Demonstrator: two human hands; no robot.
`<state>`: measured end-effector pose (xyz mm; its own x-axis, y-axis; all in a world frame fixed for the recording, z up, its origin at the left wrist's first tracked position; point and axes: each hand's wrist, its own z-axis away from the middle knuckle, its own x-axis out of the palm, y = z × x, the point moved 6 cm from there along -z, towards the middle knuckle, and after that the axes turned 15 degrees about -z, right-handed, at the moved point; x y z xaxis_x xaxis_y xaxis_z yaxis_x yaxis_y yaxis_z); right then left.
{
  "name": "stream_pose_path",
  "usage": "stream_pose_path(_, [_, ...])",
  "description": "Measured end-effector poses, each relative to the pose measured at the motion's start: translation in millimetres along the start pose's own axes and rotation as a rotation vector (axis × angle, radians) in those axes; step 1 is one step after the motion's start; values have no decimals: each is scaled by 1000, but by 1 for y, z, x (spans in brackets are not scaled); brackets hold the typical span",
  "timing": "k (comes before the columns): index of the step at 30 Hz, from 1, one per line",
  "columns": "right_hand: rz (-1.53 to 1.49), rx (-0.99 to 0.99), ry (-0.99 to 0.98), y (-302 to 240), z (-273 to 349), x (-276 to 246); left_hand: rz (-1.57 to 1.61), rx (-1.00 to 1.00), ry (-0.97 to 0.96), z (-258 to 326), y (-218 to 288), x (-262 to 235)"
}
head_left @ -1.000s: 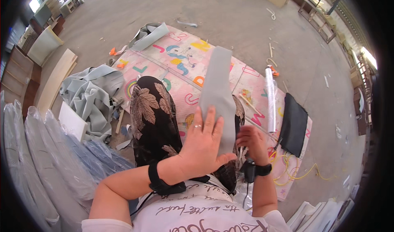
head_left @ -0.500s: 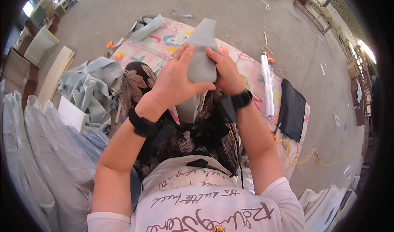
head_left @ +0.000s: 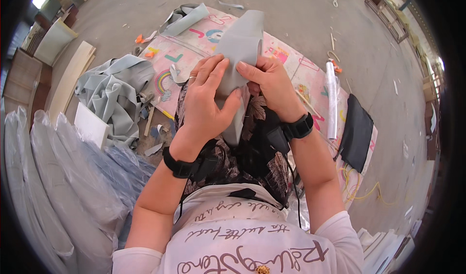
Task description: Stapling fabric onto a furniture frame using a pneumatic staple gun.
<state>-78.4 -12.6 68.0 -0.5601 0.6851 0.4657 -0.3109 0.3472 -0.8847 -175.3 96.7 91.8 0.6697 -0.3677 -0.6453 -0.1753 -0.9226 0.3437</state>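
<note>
The left hand (head_left: pixel 206 102) is wrapped around the near side of a long grey padded strip of fabric-covered foam (head_left: pixel 239 56), fingers curled over its face and thumb pressing in, while the right hand (head_left: pixel 269 82) pinches the same strip at its right edge, fingertips closed on the material. The strip is held up in the air over the person's lap, above the dark floral-patterned skirt (head_left: pixel 252 153), its upper end rising toward the colourful children's play mat (head_left: pixel 291 63) spread on the concrete floor (head_left: pixel 310 12). By the look of it, the step in hand is working the grey cover around the piece, smoothing or tucking an edge between both hands; the next move seems to call for a firm hold from the left while the right draws the edge tight and even, without letting the cover wrinkle. To the left a heap of loose grey fabric (head_left: pixel 114 92) lies on the floor, and a clear plastic roll (head_left: pixel 331 99) and a flat black pad (head_left: pixel 357 133) sit to the right. Compared with a second ago, the strip has been lifted from lying along the lap under a flat left palm; half a second ago both hands were already on it, and since then they have closed in more tightly.
</note>
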Motion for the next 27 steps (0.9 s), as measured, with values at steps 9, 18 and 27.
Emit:
stream_pose_path(9, [98, -101, 75, -13, 12, -10, -13, -54, 93, -1, 8, 8])
stream_pose_path(18, [-273, 121, 89, 19, 16, -10, -42, 26, 135, 6, 7, 5])
stream_pose_path(27, [-541, 169, 77, 36, 19, -17, 670, -245, -66, 23, -17, 7])
